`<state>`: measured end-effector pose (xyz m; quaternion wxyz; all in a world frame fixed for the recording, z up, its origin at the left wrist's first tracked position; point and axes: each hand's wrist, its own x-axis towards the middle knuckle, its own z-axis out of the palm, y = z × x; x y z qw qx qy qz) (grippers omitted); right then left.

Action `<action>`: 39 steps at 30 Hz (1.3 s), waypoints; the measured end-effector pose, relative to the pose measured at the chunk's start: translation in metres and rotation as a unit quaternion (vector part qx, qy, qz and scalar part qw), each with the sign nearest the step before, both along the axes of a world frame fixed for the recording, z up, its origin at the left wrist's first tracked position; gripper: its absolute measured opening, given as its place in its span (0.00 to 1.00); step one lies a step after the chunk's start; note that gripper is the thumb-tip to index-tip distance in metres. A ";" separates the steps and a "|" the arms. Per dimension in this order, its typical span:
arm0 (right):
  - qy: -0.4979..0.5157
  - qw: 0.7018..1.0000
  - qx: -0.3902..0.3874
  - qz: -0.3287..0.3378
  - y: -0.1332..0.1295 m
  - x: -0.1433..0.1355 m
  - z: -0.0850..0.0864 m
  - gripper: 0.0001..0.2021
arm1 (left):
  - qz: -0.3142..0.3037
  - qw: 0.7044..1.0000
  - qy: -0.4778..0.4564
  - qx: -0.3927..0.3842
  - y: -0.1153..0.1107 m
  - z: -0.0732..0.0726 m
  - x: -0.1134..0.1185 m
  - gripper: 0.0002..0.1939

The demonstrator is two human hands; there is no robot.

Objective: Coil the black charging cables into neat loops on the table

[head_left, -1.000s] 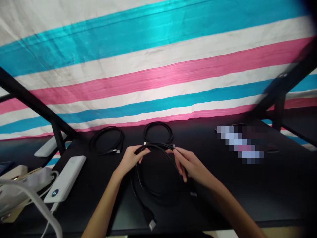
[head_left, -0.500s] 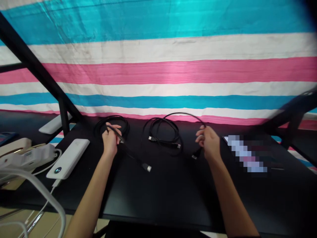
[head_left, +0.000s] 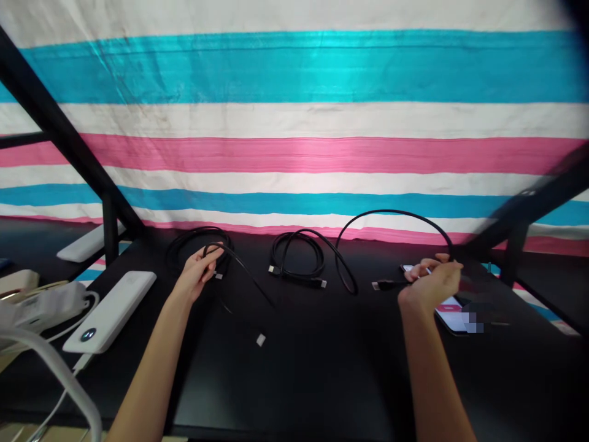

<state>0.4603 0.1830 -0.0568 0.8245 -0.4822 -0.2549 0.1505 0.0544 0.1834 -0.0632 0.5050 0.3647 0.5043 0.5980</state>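
Observation:
My left hand (head_left: 197, 273) is closed in a pinch on a black USB cable (head_left: 248, 270), which droops to the right over the dark table (head_left: 285, 380). A pale connector (head_left: 261, 339) shows near its hanging end. Behind this hand lies a coiled black cable (head_left: 197, 229). Raised at the right, my right hand (head_left: 435, 285) grips another stretch of black cable (head_left: 391, 212) that arches back to the middle. A plug (head_left: 381, 285) sticks out left of its fingers. Between the hands rests a second coil (head_left: 299, 279). Whether both held stretches belong to one cable I cannot tell.
A phone (head_left: 453, 314) lies under and beside my right hand. On the left are a white power bank (head_left: 113, 313) with a lead plugged in, a white power strip (head_left: 50, 307) and another white slab (head_left: 85, 244). Black frame bars (head_left: 69, 135) and a striped sheet (head_left: 294, 153) stand behind.
My right hand has moved right, drawing its cable into a wider arch and partly covering the phone. My left hand has shifted slightly left, still on its cable. The view has tilted up a little.

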 end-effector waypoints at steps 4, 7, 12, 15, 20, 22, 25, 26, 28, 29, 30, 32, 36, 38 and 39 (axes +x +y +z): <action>0.014 0.999 0.035 0.008 -0.002 0.000 0.002 0.13 | -0.056 0.998 0.025 0.010 -0.005 0.002 0.003 0.19; 0.012 0.998 0.055 0.023 -0.002 -0.003 0.004 0.14 | -0.145 0.988 0.040 0.024 -0.012 0.001 0.002 0.18; -0.009 0.995 0.048 0.092 -0.003 -0.014 0.009 0.17 | -0.294 0.954 0.012 0.053 -0.018 -0.001 0.006 0.33; -0.026 0.981 0.025 0.193 -0.006 -0.026 0.012 0.18 | -0.283 0.956 0.024 0.069 -0.018 -0.001 0.016 0.34; -0.082 0.936 -0.042 0.339 -0.017 -0.046 0.015 0.18 | -0.247 0.966 -0.015 0.069 -0.020 0.000 0.029 0.26; -0.123 0.916 -0.067 0.375 -0.021 -0.050 0.014 0.19 | -0.236 0.968 -0.040 0.072 -0.020 0.000 0.030 0.25; -0.197 0.880 -0.086 0.424 -0.024 -0.054 0.014 0.20 | -0.238 0.967 -0.050 0.071 -0.020 -0.001 0.030 0.25; -0.218 0.862 -0.094 0.447 -0.025 -0.056 0.014 0.21 | -0.240 0.967 -0.053 0.071 -0.019 -0.001 0.030 0.25; -0.255 0.824 -0.125 0.490 -0.028 -0.059 0.014 0.21 | -0.243 0.965 -0.062 0.071 -0.018 -0.002 0.032 0.26; -0.269 0.807 -0.145 0.506 -0.030 -0.061 0.014 0.21 | -0.243 0.965 -0.068 0.072 -0.017 -0.003 0.032 0.26; -0.282 0.791 -0.166 0.516 -0.031 -0.064 0.015 0.20 | -0.242 0.964 -0.075 0.074 -0.017 -0.003 0.033 0.25; -0.298 0.782 -0.194 0.512 -0.034 -0.068 0.015 0.17 | -0.238 0.964 -0.087 0.077 -0.017 -0.003 0.035 0.25; -0.289 0.857 -0.159 0.396 -0.033 -0.071 0.014 0.15 | -0.230 0.957 -0.158 0.078 -0.019 0.003 0.032 0.24; -0.272 0.903 -0.117 0.312 -0.028 -0.068 0.012 0.14 | -0.219 0.945 -0.228 0.083 -0.021 0.007 0.027 0.21; -0.257 0.922 -0.095 0.274 -0.025 -0.066 0.011 0.13 | -0.208 0.938 -0.263 0.089 -0.021 0.008 0.025 0.19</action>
